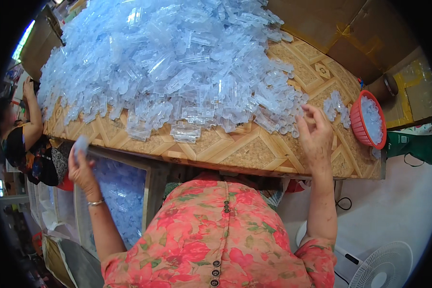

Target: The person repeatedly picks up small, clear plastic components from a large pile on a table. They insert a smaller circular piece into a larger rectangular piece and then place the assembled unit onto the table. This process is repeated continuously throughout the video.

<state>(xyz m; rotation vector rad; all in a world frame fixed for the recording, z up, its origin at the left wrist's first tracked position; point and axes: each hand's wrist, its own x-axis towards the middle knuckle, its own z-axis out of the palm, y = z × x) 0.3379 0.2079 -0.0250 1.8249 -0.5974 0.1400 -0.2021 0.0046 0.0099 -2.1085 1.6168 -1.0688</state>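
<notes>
A desk [254, 156] with a wood-patterned top and a curved-looking front edge stretches across the room. Tall brown cardboard [317, 17], patched with yellow tape, stands behind its right end. At lower right, a white fan [384, 271] stands on the pale, smooth floor [398, 197] near a black cable [343, 205]. A bright panel [23, 41], perhaps window or screen, glows at upper left.
</notes>
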